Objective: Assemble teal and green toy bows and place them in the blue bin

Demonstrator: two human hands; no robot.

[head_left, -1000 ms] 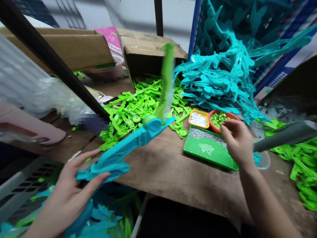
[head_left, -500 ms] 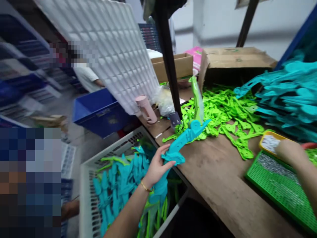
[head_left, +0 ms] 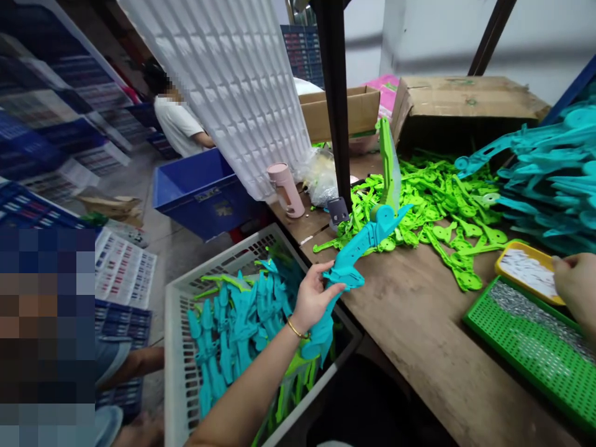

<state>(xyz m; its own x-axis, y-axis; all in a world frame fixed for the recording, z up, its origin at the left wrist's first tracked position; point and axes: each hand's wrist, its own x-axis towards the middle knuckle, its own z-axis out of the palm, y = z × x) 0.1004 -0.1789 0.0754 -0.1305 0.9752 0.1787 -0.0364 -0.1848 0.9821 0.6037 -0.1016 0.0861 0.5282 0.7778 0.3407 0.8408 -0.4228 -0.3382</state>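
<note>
At the worktop, my left grip is holding a turquoise part; whether my right grip, by the yellow tray, is holding anything is unclear.

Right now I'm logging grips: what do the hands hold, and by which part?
The left hand grips the blue piece at its flared section, below the green strip. I cannot tell for the right hand.
</note>
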